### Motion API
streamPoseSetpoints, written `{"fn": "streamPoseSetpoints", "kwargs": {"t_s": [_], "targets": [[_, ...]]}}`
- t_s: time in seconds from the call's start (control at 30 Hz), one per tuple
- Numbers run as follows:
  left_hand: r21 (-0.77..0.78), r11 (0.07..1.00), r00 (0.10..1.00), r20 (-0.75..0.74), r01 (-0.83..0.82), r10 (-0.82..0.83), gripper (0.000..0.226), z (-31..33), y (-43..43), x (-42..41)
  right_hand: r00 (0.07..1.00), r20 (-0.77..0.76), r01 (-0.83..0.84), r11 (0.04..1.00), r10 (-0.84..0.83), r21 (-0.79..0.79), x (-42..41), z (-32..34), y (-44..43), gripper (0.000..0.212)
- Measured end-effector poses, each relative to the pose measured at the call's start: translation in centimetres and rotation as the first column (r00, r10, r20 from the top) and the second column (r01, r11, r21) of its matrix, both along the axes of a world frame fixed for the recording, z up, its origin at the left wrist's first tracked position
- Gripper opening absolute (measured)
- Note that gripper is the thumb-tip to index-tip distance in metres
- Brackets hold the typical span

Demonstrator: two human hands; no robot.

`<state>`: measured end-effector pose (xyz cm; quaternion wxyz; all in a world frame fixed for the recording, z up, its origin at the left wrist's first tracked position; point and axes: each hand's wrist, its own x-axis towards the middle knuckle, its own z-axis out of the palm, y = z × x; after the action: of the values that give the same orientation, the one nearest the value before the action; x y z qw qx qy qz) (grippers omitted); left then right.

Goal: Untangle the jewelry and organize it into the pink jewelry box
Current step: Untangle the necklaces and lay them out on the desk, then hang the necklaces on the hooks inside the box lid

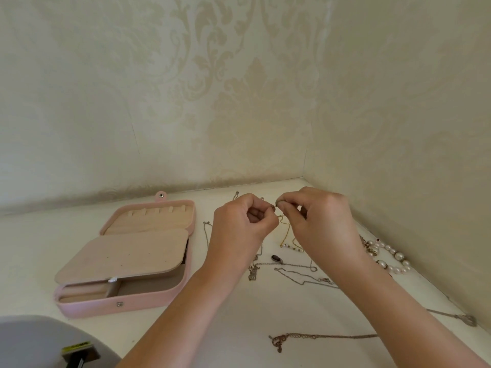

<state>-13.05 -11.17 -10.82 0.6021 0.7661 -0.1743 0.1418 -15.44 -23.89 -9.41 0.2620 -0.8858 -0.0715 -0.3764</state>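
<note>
Left hand (239, 229) and right hand (318, 219) pinching gold chain (286, 232), white tabletop (239, 314), damask wallpaper (186, 102) corner

The pink jewelry box (127, 304) lies open at the left of the worktop (239, 328) — lid tipped back, a beige flap half covering its compartments. A thin gold chain (285, 229) hangs pinched between the left hand (239, 224) and right hand (321, 219). Silver chains (292, 265) sprawl loose beneath — a pearl necklace (390, 258) lies far right, a coppery chain (318, 336) nearest.
</note>
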Motion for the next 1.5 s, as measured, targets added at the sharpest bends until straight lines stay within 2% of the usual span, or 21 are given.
{"fn": "streamPoseSetpoints", "kwargs": {"t_s": [0.07,0.17,0.3,0.47,0.57,0.63,0.7,0.77,0.83,0.93,1.17,1.27,1.4,1.5], "targets": [[-0.058,0.998,1.000,-0.020,0.019,-0.020,0.013,0.1,-0.1,0.1,0.992,0.111,0.066,0.995,-0.057,-0.079,0.2,-0.4,0.2,0.014],[-0.158,0.986,0.996,-0.050,0.062,-0.071,0.011,0.2,-0.1,0.1,0.980,0.192,0.063,0.996,-0.051,-0.057,0.2,-0.5,0.1,0.013],[-0.254,0.959,0.989,-0.040,0.124,-0.139,0.011,0.3,0.0,0.3,0.984,0.158,-0.081,0.997,0.081,-0.004,0.3,0.0,-0.6,0.014],[-0.219,0.969,0.993,0.054,0.116,-0.107,0.014,0.2,0.1,0.5,0.979,0.102,-0.176,0.984,0.177,-0.023,0.4,0.2,-1.4,0.018],[-0.210,0.972,0.994,0.044,0.105,-0.098,0.011,0.1,0.2,0.4,0.977,0.047,-0.211,0.974,0.208,0.082,0.1,0.5,-1.4,0.011],[-0.214,0.971,0.994,0.028,0.108,-0.104,0.011,0.2,0.2,0.3,0.969,-0.012,-0.236,0.937,0.247,0.257,-0.2,1.0,-1.3,0.009],[-0.203,0.973,0.994,0.017,0.114,-0.112,0.019,0.4,0.1,0.2,0.945,-0.061,-0.257,0.842,0.323,0.474,-0.5,1.5,-1.1,0.011],[-0.162,0.976,0.990,0.013,0.142,-0.142,0.023,0.5,0.0,-0.1,0.921,-0.079,-0.251,0.738,0.381,0.626,-0.5,1.9,-0.8,0.012],[-0.140,0.971,0.980,0.001,0.195,-0.197,0.022,0.6,-0.2,-0.2,0.911,-0.073,-0.253,0.690,0.405,0.679,-0.3,2.6,-0.6,0.013],[-0.135,0.959,0.967,-0.016,0.250,-0.254,0.015,1.3,0.2,-0.2,0.913,-0.080,-0.253,0.709,0.400,0.659,0.1,4.4,-0.4,0.013],[0.113,0.974,0.980,-0.065,0.195,-0.188,0.009,4.4,5.2,0.7,0.860,-0.200,-0.288,0.770,0.470,0.569,1.1,12.5,0.8,0.012],[0.255,0.960,0.991,-0.085,0.119,-0.100,0.006,5.4,10.0,1.6,0.862,-0.208,-0.305,0.800,0.463,0.516,1.9,15.2,2.0,0.012],[0.557,0.823,0.986,-0.040,-0.115,0.165,0.012,3.7,17.5,3.7,0.857,-0.194,-0.343,0.810,0.477,0.476,3.5,17.2,4.1,0.011],[0.681,0.715,0.959,-0.067,-0.157,0.275,0.029,1.6,21.0,4.4,0.861,-0.193,-0.346,0.821,0.470,0.455,4.8,18.2,5.9,0.011]]}}
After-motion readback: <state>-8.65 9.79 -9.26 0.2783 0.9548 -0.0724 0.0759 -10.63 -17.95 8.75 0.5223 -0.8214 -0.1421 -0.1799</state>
